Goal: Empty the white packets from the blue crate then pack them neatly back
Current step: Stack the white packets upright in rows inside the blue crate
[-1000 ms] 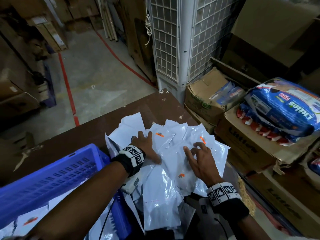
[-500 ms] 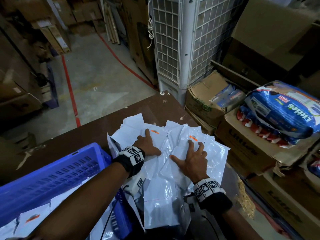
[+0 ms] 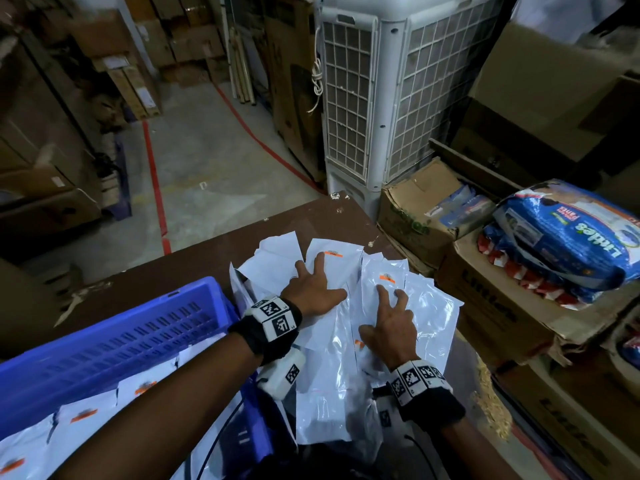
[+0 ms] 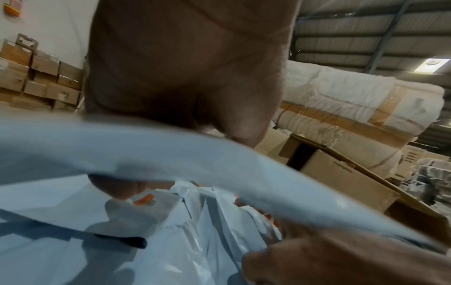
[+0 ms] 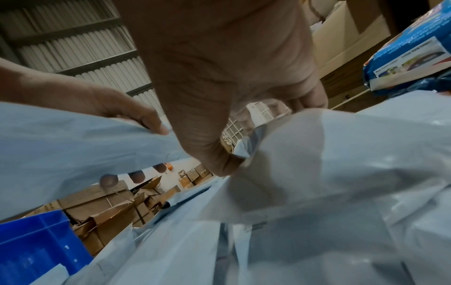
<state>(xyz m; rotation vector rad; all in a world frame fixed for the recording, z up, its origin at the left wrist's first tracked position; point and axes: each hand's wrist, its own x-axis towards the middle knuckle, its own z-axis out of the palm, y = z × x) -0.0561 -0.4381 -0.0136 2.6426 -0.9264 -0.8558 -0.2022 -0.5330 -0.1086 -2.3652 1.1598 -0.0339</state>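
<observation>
Slippery white packets (image 3: 332, 327) heaped loose on the brown worktop (image 3: 194, 271), overlapping, some hanging past the near edge. Likely trouble: glossy film sliding underhand, the heap fanning wider, a packet or two slipping off the right edge toward the cartons (image 3: 491, 306) below; cause, pressing flat instead of gripping. Left hand (image 3: 313, 289) spread flat, fingers apart, palm down on the left half of the heap. Right hand (image 3: 393, 318) likewise splayed on the right half, just beside the left. Blue crate (image 3: 114, 344) at the left, touching the heap, several packets inside.
</observation>
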